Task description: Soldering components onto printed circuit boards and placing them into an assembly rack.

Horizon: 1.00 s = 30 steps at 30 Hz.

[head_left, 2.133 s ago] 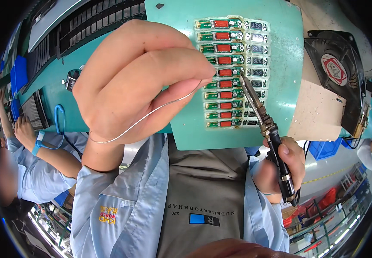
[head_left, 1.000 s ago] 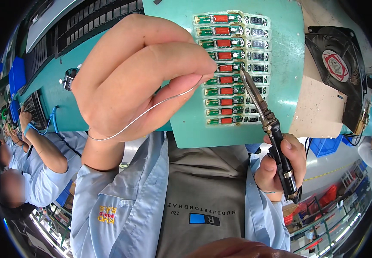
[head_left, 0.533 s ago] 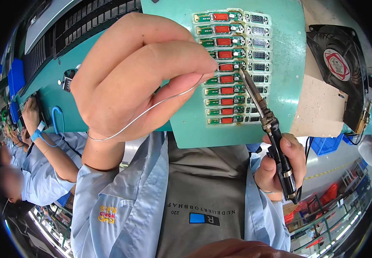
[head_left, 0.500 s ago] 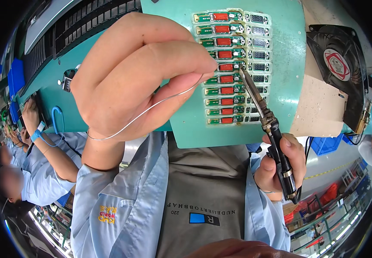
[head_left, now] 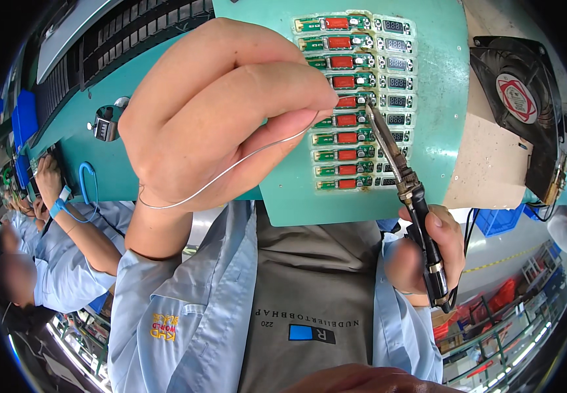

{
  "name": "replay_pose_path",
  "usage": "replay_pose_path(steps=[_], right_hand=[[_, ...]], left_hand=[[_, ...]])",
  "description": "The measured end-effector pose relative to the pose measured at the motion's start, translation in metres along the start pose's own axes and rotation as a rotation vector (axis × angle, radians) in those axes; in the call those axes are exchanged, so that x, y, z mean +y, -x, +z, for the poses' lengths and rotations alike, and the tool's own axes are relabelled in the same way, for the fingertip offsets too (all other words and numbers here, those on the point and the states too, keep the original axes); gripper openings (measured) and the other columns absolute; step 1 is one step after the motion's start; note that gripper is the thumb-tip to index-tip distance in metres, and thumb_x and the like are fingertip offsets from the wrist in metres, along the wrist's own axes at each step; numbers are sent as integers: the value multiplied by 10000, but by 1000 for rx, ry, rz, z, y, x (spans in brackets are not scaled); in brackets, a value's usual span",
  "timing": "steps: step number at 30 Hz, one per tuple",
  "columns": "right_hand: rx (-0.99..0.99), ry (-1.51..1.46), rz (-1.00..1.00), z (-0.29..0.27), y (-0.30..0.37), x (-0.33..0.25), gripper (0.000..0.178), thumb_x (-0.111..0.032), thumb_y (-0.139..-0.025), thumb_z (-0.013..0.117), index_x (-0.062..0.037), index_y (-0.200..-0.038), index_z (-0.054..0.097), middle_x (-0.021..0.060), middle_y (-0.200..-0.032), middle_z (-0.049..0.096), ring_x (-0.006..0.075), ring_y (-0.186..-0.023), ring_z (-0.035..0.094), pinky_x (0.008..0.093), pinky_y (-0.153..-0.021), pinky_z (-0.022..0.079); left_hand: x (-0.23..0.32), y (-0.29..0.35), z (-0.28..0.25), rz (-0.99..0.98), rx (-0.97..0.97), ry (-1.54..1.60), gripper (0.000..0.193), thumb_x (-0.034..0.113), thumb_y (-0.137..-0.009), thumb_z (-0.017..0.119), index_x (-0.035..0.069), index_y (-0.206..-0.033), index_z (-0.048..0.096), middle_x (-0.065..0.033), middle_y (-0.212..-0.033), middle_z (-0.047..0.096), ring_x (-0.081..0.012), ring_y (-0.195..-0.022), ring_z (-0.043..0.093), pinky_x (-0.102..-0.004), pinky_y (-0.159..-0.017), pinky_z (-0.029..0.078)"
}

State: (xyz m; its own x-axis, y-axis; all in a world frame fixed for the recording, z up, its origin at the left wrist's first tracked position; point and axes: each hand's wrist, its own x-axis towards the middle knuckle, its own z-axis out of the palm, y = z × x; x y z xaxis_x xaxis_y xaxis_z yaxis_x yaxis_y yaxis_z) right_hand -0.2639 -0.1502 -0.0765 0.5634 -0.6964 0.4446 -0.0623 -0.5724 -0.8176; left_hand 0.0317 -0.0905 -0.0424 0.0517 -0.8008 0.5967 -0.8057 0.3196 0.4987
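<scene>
While the left hand [head_left: 224, 111] pinches thin, springy solder wire [head_left: 231, 169] between closed fingertips, feeding it toward three o'clock, the right hand [head_left: 427, 252] wraps shut around the soldering iron [head_left: 404, 187] by its handle, tip at the small, seemingly fragile circuit boards [head_left: 355, 98].

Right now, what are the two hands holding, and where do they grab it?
The left hand pinches a thin wire near its end. The right hand grips a soldering iron by its black handle.
</scene>
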Motion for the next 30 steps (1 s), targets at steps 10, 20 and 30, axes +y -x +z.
replay_pose_path(steps=[10, 20, 30], right_hand=[[0, -5, -17, -3, 4, 1, 397, -224, -907, 796, 31, -1173, 646, 196, -924, 698, 265, -704, 665, 367, -667, 553], [9, 10, -34, -10, 13, -1, 448, -341, -999, 706, 4, -1263, 597, 217, -924, 691, 268, -739, 711, 325, -707, 534], [-45, -6, 17, -10, 20, -4, 465, -354, -990, 716, -2, -1271, 599, 208, -897, 701, 271, -764, 712, 320, -687, 519]], left_hand=[[7, 1, -4, -45, 40, -10, 219, -33, -680, 826, 5, -883, 752, -133, -891, 706, -191, -731, 633, -265, -636, 509], [8, 9, -8, 0, 17, -19, 220, -31, -689, 820, 2, -895, 751, -137, -890, 705, -192, -723, 633, -260, -633, 505], [14, 10, 0, -23, 40, 49, 216, -26, -697, 820, -1, -900, 751, -139, -909, 704, -192, -729, 638, -258, -636, 503]])
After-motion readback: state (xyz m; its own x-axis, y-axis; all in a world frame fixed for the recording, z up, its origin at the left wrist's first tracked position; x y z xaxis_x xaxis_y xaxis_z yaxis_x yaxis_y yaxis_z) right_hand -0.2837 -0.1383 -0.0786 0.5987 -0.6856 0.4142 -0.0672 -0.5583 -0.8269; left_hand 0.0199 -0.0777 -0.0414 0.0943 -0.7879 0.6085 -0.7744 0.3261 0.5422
